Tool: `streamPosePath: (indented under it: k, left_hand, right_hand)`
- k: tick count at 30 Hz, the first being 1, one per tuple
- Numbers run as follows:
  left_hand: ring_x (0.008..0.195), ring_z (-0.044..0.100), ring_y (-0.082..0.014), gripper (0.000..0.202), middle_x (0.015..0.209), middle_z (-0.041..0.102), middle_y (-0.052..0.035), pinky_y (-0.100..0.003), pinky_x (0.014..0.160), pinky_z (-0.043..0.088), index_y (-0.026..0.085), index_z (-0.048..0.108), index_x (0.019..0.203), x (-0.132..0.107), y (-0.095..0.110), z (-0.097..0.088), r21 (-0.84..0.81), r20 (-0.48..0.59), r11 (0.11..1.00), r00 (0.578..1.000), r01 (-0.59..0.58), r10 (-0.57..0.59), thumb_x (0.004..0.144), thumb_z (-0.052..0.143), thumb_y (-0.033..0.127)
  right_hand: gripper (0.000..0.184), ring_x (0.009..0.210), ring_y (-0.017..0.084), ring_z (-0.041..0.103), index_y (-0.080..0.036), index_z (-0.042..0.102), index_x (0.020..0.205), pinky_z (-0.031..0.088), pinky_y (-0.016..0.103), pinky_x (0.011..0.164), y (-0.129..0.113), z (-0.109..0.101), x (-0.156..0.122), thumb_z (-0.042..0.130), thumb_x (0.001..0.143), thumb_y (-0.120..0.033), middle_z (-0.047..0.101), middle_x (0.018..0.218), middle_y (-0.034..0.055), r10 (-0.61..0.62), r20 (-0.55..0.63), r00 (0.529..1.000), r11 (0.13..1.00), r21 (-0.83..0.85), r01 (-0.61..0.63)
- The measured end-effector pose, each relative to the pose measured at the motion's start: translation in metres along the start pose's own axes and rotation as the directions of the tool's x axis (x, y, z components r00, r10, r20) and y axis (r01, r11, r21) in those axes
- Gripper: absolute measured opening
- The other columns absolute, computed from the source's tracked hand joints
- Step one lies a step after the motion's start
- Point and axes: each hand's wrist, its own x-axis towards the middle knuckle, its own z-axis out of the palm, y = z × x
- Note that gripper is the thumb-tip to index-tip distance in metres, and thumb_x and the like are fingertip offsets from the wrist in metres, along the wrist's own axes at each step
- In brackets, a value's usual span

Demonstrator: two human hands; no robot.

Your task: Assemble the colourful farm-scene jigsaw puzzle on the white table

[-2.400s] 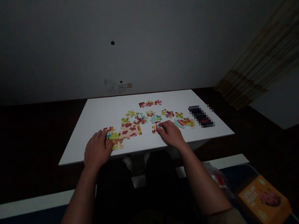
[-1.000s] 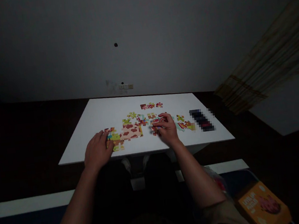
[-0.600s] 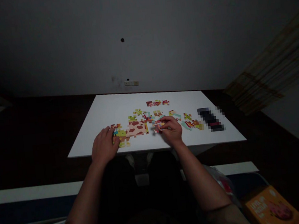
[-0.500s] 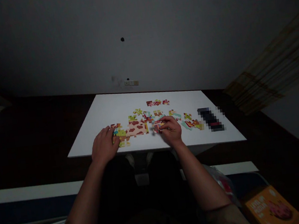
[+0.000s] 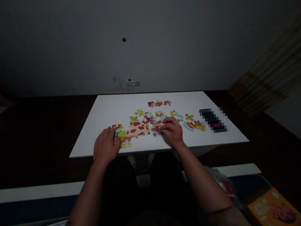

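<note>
- White rectangular table (image 5: 107, 112), pretty dim room, jigsaw stuff spread across the near half.
- Orange cardboard puzzle box (image 5: 274, 210) sits down by the right knee, well apart from the table.
- Joined-up chunk of cow-spotted puzzle (image 5: 138, 129) lies near the front edge; left hand (image 5: 106, 147) rests flat and open on its left end.
- Right hand (image 5: 172, 130) has its fingers curled, pinching a small colourful loose puzzle piece (image 5: 158, 126) just right of that chunk.

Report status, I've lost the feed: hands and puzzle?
Left hand flat on joined puzzle section. Right hand pinching a loose piece. Scattered pieces alongside; nothing blocking.
</note>
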Motion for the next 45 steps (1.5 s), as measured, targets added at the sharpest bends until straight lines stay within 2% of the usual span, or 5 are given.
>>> streamPosePath:
  k: [8,13,22,27,45]
  left_hand:
    - [0.149,0.047,-0.0340,0.058,0.159,0.052,-0.0207,-0.047,0.127,0.033,0.010,0.055,0.150,-0.0020,0.0002,-0.0002,-0.035,-0.030,0.999,1.000,0.006,-0.007,0.102,0.044,0.041]
    - [0.146,0.050,-0.0317,0.046,0.154,0.057,-0.0173,-0.043,0.125,0.036,0.015,0.063,0.137,-0.0042,0.0016,-0.0018,-0.059,-0.060,0.998,0.998,0.023,-0.027,0.100,0.046,0.038]
    - [0.142,0.054,-0.0356,0.042,0.153,0.059,-0.0150,-0.052,0.122,0.042,0.021,0.066,0.132,-0.0024,0.0032,-0.0057,-0.073,-0.062,0.997,0.998,-0.009,0.005,0.097,0.048,0.038]
    - [0.140,0.055,-0.0359,0.045,0.149,0.060,-0.0193,-0.051,0.121,0.043,0.016,0.066,0.132,-0.0018,0.0034,-0.0057,-0.036,-0.069,0.998,0.997,-0.044,0.042,0.099,0.045,0.039]
    - [0.142,0.054,-0.0365,0.049,0.151,0.059,-0.0195,-0.053,0.121,0.043,0.015,0.065,0.135,-0.0019,0.0013,-0.0051,-0.039,-0.066,0.999,0.997,-0.033,0.030,0.099,0.044,0.040]
  right_hand:
    - [0.022,0.093,0.025,0.066,-0.028,0.072,0.077,0.057,0.043,0.085,-0.0069,-0.0012,0.0024,0.056,0.078,-0.013,0.068,0.095,0.0052,-0.055,0.028,0.998,0.998,-0.005,0.055]
    - [0.021,0.093,0.024,0.066,-0.028,0.071,0.081,0.056,0.041,0.085,-0.0061,-0.0021,0.0031,0.056,0.080,-0.012,0.066,0.096,0.0056,-0.047,0.082,0.996,0.999,0.007,0.047]
    - [0.022,0.097,0.023,0.067,-0.026,0.075,0.089,0.054,0.038,0.090,-0.0023,0.0016,0.0037,0.061,0.088,-0.010,0.070,0.099,0.0045,0.057,0.359,0.932,0.995,-0.097,-0.023]
    - [0.026,0.099,0.023,0.066,-0.026,0.077,0.091,0.053,0.038,0.091,-0.0020,0.0020,0.0034,0.060,0.088,-0.007,0.071,0.101,0.0043,0.067,0.357,0.932,0.991,-0.135,-0.019]
    - [0.024,0.098,0.023,0.067,-0.026,0.076,0.092,0.053,0.037,0.090,-0.0036,0.0008,0.0036,0.062,0.087,-0.007,0.071,0.100,0.0043,0.069,0.350,0.934,0.992,-0.125,-0.026]
